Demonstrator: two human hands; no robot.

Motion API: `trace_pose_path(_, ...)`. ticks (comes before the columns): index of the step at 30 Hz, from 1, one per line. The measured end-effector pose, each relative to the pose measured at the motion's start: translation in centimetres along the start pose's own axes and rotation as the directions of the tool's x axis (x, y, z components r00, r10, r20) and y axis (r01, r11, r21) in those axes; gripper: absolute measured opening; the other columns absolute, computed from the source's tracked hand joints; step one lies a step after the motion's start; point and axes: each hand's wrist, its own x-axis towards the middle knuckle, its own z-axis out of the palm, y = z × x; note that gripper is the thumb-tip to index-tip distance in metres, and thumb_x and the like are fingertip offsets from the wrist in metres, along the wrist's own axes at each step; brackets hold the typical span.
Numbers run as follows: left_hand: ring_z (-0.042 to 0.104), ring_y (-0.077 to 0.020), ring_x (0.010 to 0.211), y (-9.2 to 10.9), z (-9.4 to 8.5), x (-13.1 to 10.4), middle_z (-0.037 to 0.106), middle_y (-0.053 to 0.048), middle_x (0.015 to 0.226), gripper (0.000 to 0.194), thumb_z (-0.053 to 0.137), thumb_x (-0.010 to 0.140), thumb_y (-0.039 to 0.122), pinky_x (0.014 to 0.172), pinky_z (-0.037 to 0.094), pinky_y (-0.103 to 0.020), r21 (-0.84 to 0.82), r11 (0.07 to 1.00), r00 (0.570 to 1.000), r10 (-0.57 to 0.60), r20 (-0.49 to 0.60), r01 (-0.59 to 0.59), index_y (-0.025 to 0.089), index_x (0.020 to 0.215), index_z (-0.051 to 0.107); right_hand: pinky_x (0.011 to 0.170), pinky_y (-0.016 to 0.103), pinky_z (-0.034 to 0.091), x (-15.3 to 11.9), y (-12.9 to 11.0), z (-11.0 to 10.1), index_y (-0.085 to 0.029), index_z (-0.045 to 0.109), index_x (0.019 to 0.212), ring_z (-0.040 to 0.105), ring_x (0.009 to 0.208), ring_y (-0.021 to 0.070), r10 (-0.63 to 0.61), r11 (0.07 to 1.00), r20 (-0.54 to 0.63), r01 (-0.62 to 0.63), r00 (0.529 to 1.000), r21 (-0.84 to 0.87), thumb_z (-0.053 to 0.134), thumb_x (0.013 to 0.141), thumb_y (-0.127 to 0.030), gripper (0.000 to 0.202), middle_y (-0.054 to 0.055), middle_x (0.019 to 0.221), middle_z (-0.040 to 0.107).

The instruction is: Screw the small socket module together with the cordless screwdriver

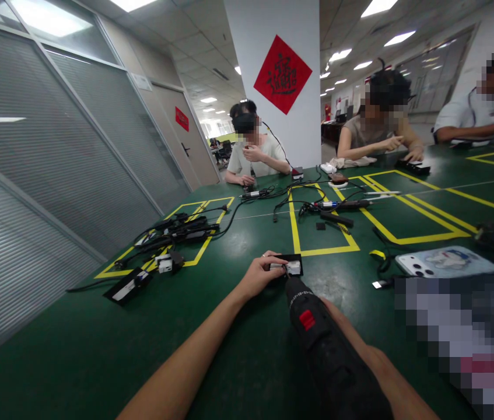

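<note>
A black power drill (329,344) with a red switch fills the lower middle of the head view, its nose pointing away from me. My right hand (345,321) is wrapped round it from the right, mostly hidden behind its body. At the drill's tip lies a small black plate (297,258) with a white piece (293,268) on it. The fingers of my left hand (260,274) close on the left side of this part, holding it against the green table. Whether the bit touches a screw is hidden.
Black cables (181,230) lie in a heap at the left, near another black plate (126,286). A phone (445,261) lies at the right. A pen-shaped tool (343,205) and yellow tape outlines (325,252) are ahead. Several people sit across the green table (242,239).
</note>
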Motion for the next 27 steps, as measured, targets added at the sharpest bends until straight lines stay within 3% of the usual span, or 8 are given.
trace_pose_path(3,0.051,-0.0235,0.112,0.4,0.0,-0.1,0.056,-0.011,0.117,0.027,0.071,0.073,0.030,0.097,0.039,-0.034,-0.010,1.000,1.000,-0.010,0.006,0.010,0.018,0.098,0.073,0.102,0.041,0.046,0.6,0.7,0.2,-0.027,0.053,0.127,0.053,0.121,0.0247,-0.024,0.999,0.007,0.024,1.000,-0.027,0.041,0.089,-0.020,0.040,0.002,0.129,0.058)
trace_pose_path(9,0.051,-0.0240,0.112,0.7,0.1,-0.2,0.057,-0.010,0.115,0.026,0.071,0.074,0.030,0.097,0.038,-0.035,-0.013,1.000,1.000,-0.011,0.004,0.011,0.018,0.097,0.073,0.098,0.039,0.049,1.0,2.1,1.0,-0.028,0.052,0.127,0.056,0.117,0.0235,-0.020,0.999,-0.007,0.019,1.000,-0.040,0.038,0.090,-0.021,0.040,0.001,0.128,0.059)
trace_pose_path(13,0.052,-0.0239,0.110,0.5,0.1,-0.2,0.056,-0.010,0.115,0.027,0.070,0.074,0.030,0.097,0.039,-0.036,-0.022,1.000,1.000,-0.005,0.003,0.005,0.018,0.098,0.073,0.101,0.040,0.046,0.8,1.5,1.1,-0.024,0.059,0.117,0.057,0.116,0.0229,-0.004,0.998,-0.037,0.001,0.999,-0.066,0.031,0.090,-0.018,0.039,0.002,0.121,0.063)
trace_pose_path(18,0.051,-0.0242,0.112,0.4,0.0,-0.2,0.057,-0.010,0.113,0.027,0.070,0.075,0.030,0.097,0.039,-0.035,-0.016,1.000,1.000,0.003,0.013,-0.002,0.018,0.099,0.073,0.098,0.041,0.048,0.2,0.3,0.4,-0.030,0.052,0.125,0.057,0.116,0.0217,-0.034,0.993,-0.004,0.033,0.999,-0.111,0.038,0.086,-0.015,0.044,-0.003,0.123,0.062)
trace_pose_path(27,0.051,-0.0240,0.113,-0.1,0.0,-0.1,0.057,-0.010,0.111,0.027,0.069,0.075,0.030,0.098,0.038,-0.035,-0.002,1.000,1.000,0.024,0.015,-0.024,0.018,0.099,0.073,0.097,0.041,0.050,1.1,0.6,1.1,-0.023,0.056,0.121,0.058,0.116,0.0250,0.030,0.996,-0.043,-0.033,0.999,-0.079,0.036,0.088,-0.016,0.039,0.005,0.124,0.061)
